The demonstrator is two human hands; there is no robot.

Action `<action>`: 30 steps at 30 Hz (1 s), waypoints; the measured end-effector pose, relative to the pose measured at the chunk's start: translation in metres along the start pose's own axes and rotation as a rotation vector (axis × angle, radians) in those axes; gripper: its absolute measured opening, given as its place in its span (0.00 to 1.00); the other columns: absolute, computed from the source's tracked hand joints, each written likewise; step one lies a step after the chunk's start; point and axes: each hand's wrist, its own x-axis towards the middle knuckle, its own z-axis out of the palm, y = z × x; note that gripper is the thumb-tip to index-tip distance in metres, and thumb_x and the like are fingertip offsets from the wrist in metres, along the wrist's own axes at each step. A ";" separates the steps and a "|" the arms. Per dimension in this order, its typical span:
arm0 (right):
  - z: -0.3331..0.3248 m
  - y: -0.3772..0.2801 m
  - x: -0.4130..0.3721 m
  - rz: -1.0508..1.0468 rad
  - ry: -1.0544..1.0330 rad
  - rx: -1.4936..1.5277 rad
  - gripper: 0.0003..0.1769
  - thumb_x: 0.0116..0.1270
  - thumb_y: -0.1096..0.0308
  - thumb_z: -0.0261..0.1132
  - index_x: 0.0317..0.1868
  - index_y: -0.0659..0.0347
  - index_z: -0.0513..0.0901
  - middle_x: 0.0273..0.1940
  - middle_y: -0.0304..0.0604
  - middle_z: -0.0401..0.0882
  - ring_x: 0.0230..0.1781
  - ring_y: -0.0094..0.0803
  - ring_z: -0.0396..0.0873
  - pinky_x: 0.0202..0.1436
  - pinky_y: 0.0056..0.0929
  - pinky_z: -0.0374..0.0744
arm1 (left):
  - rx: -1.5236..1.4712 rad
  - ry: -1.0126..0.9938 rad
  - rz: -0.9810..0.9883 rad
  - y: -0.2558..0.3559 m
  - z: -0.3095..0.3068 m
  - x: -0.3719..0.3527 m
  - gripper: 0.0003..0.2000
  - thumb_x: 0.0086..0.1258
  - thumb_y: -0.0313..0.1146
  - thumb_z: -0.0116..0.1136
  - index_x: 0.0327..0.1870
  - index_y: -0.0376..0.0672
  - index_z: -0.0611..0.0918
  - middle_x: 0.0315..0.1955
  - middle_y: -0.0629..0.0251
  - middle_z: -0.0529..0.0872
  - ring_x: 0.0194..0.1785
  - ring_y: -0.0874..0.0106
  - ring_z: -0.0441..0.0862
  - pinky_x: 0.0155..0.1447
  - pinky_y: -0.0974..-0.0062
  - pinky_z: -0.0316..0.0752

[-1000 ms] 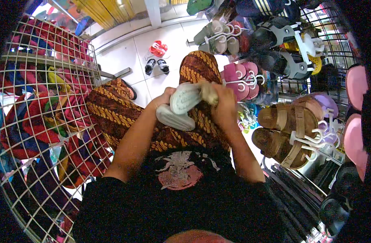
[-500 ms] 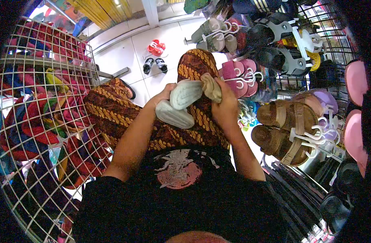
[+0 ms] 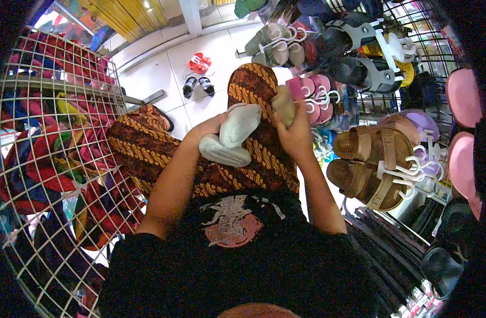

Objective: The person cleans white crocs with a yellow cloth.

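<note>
My left hand (image 3: 207, 129) is closed around the ends of a pair of pale, whitish shoes (image 3: 240, 126), held above my lap. One shoe overlaps the other, and a light ridged surface shows on the lower one. To their right, my right hand (image 3: 296, 137) is closed on a crumpled beige cloth (image 3: 283, 106), which is blurred. A small gap separates the cloth from the upper shoe. Beneath both hands is the brown and orange patterned fabric (image 3: 211, 175) over my legs.
On the left stands a wire rack (image 3: 57, 143) with colourful footwear behind it. Brown sandals (image 3: 370, 167), pink sandals (image 3: 317, 95) and grey-black sandals (image 3: 365, 74) hang on the right. Small black-and-white sandals (image 3: 199, 86) and a red item (image 3: 199, 63) lie on the tiled floor (image 3: 158, 74).
The beige cloth has moved off the upper shoe's edge, slightly right and up, with my right hand. The pale shoes have tilted a little in my left hand. The view has shifted slightly.
</note>
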 end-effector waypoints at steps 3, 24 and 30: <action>-0.026 -0.037 0.002 0.198 0.157 0.177 0.26 0.62 0.68 0.69 0.58 0.66 0.73 0.54 0.54 0.74 0.54 0.51 0.74 0.61 0.38 0.71 | 0.255 -0.094 -0.025 -0.004 -0.006 -0.006 0.50 0.48 0.59 0.75 0.70 0.41 0.67 0.54 0.61 0.80 0.54 0.69 0.80 0.56 0.71 0.77; -0.020 -0.028 -0.017 0.013 -0.086 -0.040 0.33 0.50 0.80 0.64 0.60 0.51 0.80 0.58 0.47 0.77 0.59 0.41 0.74 0.60 0.38 0.69 | 0.360 -0.237 -0.074 0.022 0.033 -0.020 0.44 0.44 0.53 0.79 0.61 0.37 0.73 0.45 0.67 0.82 0.46 0.74 0.78 0.53 0.75 0.74; -0.003 -0.032 -0.029 -0.272 -0.018 -0.182 0.36 0.48 0.73 0.70 0.63 0.55 0.76 0.53 0.50 0.79 0.54 0.50 0.76 0.55 0.44 0.72 | 0.325 -0.227 -0.135 0.009 0.014 -0.025 0.52 0.44 0.55 0.79 0.69 0.37 0.67 0.55 0.62 0.79 0.53 0.72 0.77 0.60 0.72 0.72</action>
